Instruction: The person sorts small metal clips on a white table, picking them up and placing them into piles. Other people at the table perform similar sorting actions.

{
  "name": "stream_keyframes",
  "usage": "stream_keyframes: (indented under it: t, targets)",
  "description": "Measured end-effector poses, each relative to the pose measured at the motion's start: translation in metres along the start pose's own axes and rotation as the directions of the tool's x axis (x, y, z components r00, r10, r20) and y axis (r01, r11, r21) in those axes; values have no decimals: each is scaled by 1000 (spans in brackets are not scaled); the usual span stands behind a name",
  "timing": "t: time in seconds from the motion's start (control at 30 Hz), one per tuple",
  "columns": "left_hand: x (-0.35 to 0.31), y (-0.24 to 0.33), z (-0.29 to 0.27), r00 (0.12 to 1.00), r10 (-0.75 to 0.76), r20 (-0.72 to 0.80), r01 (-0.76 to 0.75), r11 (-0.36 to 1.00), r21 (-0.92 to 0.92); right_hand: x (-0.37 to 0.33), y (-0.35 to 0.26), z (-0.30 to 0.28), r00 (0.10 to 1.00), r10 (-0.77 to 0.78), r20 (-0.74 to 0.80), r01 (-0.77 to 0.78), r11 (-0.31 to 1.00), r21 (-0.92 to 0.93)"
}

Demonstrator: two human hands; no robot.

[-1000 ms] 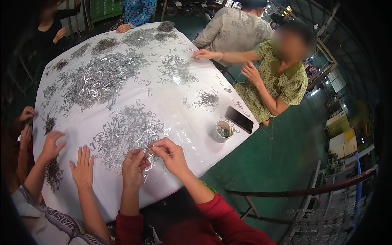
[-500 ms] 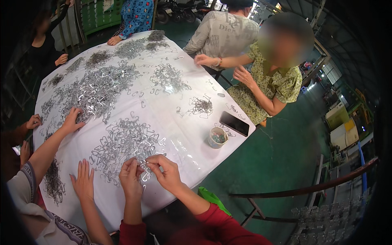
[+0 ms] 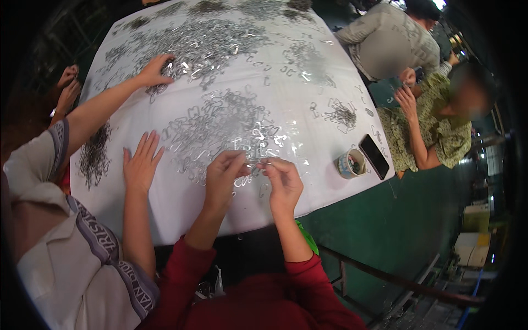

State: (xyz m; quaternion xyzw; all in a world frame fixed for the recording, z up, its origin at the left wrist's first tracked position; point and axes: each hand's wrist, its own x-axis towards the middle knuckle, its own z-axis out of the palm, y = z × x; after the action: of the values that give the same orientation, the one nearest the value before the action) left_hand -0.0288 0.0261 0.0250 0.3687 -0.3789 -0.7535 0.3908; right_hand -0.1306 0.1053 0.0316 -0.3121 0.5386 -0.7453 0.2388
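Both hands (image 3: 221,179) (image 3: 284,186) pinch metal hooks (image 3: 253,165) near a co-worker's lettered shirt (image 3: 66,267).

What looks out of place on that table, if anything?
The black phone and cup near the right edge of the table: they're unlike the loose metal hooks spread around it. No obvious damage.

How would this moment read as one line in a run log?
left hand: pinching small metal piece | right hand: pinching it too | white table: loose metal hooks, cup, black phone
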Motion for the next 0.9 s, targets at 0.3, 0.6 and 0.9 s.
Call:
stream_keyframes:
  t: [0.3, 0.6, 0.9]
  targets:
    - [2, 0, -7, 997, -19, 75, 22, 999, -49, 3, -1, 2, 996, 32, 80, -32, 999, -12]
    - [4, 3, -6, 985, 174, 12, -175, 981, 79, -1, 3, 11, 998, -12, 70, 15, 999, -42]
    - [7, -1, -8, 961, 278, -9, -273, 949, 160, 4, 11, 2, 992, -29, 121, 41, 994, -98]
